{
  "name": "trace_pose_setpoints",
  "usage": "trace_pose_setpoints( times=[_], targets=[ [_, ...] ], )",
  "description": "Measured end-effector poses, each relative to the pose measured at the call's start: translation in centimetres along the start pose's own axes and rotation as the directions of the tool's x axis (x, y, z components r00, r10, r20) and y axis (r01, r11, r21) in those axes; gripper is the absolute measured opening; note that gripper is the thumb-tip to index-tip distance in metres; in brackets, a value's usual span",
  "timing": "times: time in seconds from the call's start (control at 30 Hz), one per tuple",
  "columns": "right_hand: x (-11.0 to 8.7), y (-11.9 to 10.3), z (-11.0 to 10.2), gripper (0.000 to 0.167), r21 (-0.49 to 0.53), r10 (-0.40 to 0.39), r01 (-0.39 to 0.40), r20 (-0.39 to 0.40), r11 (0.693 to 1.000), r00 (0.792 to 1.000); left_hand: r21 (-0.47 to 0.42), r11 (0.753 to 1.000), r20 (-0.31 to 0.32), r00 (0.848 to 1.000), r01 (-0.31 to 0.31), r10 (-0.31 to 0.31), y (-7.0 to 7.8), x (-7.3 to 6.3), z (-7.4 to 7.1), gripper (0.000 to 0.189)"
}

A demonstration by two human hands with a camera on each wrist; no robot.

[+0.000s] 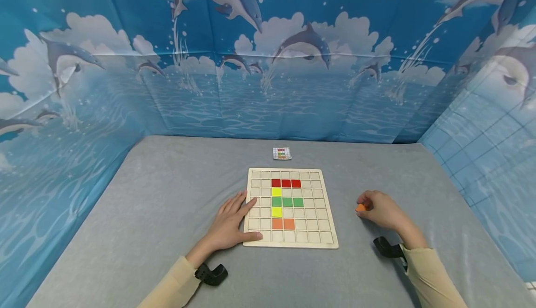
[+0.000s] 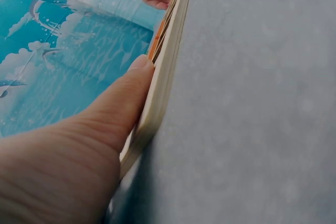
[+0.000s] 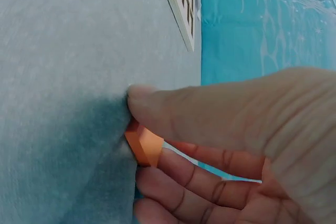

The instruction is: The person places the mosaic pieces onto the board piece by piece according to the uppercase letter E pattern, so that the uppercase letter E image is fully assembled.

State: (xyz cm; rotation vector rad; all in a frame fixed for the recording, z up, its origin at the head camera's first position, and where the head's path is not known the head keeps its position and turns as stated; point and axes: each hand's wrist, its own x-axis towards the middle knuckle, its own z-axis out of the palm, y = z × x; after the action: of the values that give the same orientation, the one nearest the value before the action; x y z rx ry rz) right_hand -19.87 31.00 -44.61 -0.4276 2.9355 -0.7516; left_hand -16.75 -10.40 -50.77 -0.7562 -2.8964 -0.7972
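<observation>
A wooden grid board (image 1: pixel 314 238) lies on the grey cloth, with red (image 1: pixel 286 183), yellow (image 1: pixel 277 191), green (image 1: pixel 287 202) and orange tiles (image 1: pixel 278 224) set in some cells. My left hand (image 1: pixel 228 224) rests over its left edge, fingers spread, thumb near the lower left corner; the left wrist view shows the thumb (image 2: pixel 123 98) touching the board's side. Right of the board, my right hand (image 1: pixel 383 210) pinches an orange block (image 3: pixel 144 144) between thumb and fingers, just at the cloth. Part of the block is hidden by the thumb.
A small card (image 1: pixel 282 153) with a coloured grid pattern lies behind the board. Grey cloth (image 1: pixel 167 182) covers the table. Blue dolphin-print curtains (image 1: pixel 268 94) enclose the back and both sides.
</observation>
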Motion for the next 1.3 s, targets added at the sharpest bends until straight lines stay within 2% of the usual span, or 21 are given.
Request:
trace_pose_setpoints(
  times=[0.27,0.53,0.67,0.87,1.07,1.13,1.3],
  targets=[
    [0.2,0.0,0.2,0.019,0.009,0.041,-0.041,-0.011,0.999,0.999,0.003,1.0,0.009,1.0,0.006,-0.006,0.0,0.0,-0.1,0.093],
    [0.5,-0.1,0.7,0.018,0.021,-0.016,0.017,-0.034,1.0,0.999,0.008,1.0,-0.002,1.0,-0.001,0.001,-0.1,0.0,0.0,0.093],
    [0.5,-0.2,1.0,0.019,0.016,-0.002,0.003,-0.035,1.0,0.999,0.008,1.0,0.013,1.0,0.007,-0.007,0.0,0.0,-0.1,0.093],
    [0.8,-0.9,1.7,0.015,0.011,0.005,-0.003,-0.121,1.0,0.993,0.002,1.0,0.018,1.0,0.008,-0.008,0.2,0.0,-0.2,0.092],
    [1.1,-2.3,2.9,0.014,0.095,-0.081,0.102,-0.204,0.99,0.976,0.002,1.0,0.022,1.0,0.01,-0.01,0.1,0.0,-0.2,0.093],
    [1.1,-2.9,3.3,0.014,0.138,-0.093,0.122,-0.205,0.983,0.974,0.005,1.0,0.019,1.0,0.01,-0.01,0.1,0.0,-0.2,0.093],
    [0.8,-4.6,4.0,0.016,0.256,-0.073,0.114,-0.163,0.96,0.984,0.014,1.0,0.019,1.0,0.01,-0.01,-0.1,0.1,-0.1,0.094]
  ],
)
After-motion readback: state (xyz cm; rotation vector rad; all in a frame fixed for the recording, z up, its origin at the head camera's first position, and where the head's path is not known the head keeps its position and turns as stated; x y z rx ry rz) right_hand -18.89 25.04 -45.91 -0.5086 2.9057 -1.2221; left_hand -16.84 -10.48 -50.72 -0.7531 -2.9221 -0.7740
